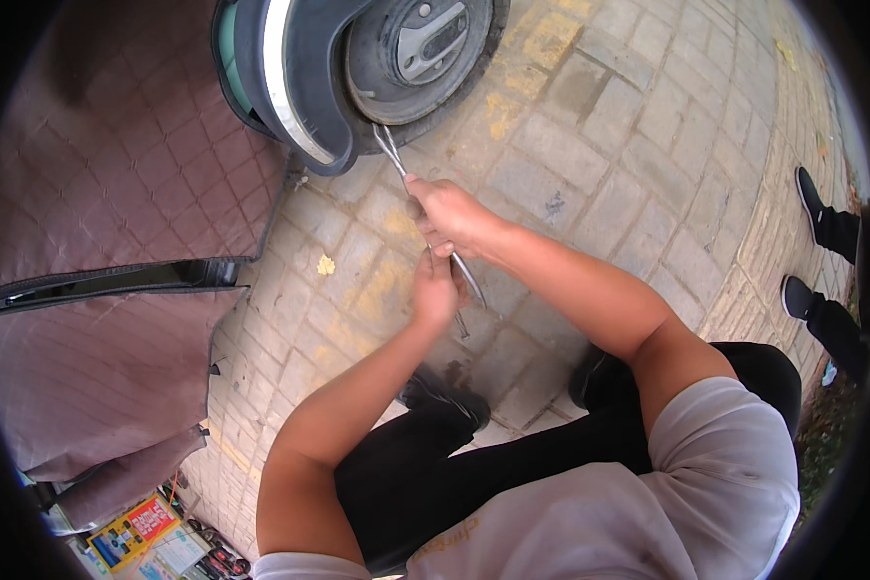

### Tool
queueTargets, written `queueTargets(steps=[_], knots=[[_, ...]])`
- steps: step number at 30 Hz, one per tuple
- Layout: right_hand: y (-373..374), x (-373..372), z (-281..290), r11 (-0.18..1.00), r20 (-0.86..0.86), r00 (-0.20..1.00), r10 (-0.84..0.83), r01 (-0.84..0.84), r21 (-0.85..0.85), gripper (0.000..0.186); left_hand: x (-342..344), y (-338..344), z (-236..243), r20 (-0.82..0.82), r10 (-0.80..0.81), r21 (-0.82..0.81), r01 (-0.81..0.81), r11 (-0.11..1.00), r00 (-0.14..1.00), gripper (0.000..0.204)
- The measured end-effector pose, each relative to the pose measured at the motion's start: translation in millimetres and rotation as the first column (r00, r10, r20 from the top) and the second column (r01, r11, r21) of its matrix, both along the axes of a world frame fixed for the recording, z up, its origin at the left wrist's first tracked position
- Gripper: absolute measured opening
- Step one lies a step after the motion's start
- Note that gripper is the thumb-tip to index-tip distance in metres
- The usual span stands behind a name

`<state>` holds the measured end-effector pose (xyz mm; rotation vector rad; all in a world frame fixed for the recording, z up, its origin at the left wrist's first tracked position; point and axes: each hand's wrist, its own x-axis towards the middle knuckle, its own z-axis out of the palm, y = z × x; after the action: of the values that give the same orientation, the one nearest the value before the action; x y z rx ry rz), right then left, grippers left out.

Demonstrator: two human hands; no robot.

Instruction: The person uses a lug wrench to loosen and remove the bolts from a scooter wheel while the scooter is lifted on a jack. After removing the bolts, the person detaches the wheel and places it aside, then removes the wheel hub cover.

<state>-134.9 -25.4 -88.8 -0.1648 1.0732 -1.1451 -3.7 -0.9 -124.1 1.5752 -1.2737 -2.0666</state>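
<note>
A scooter-type wheel with a black tire (pixel 498 39) and a dark rim (pixel 358 68) is at the top, partly under a black fender (pixel 304 116) with a white stripe. Two slim metal tire levers (pixel 393 153) slant down from the tire's lower edge, their tips at the rim. My right hand (pixel 445 211) is closed around them partway down. Just below it, touching, my left hand (pixel 437 290) is also closed on the levers, whose lower ends (pixel 476 290) stick out past it. How the two levers are shared between my hands is hidden by the fingers.
A brown quilted cover (pixel 135 174) drapes over a vehicle on the left. Below it stand a yellow-and-red box (pixel 130 532) and assorted small goods. Grey paving bricks (pixel 570 164) spread around the wheel, with a yellow leaf (pixel 326 264) on them. Another person's dark shoes (pixel 810 203) are at the far right.
</note>
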Motion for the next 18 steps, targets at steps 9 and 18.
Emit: queueTargets(steps=[9, 18], knots=[[-58.9, 74.3, -6.1, 0.934, 0.236, 0.905, -0.353, 0.356, 0.033, 0.045, 55.9, -52.4, -89.6, 0.269, -0.299, -0.601, 0.402, 0.691, 0.915, 0.031], [-38.0, -4.5, 17.7, 0.998, -0.172, 0.985, 0.027, -0.016, 0.061, 0.048, 55.9, -49.0, -74.5, 0.025, -0.232, -0.280, 0.230, 0.932, 0.972, 0.033]])
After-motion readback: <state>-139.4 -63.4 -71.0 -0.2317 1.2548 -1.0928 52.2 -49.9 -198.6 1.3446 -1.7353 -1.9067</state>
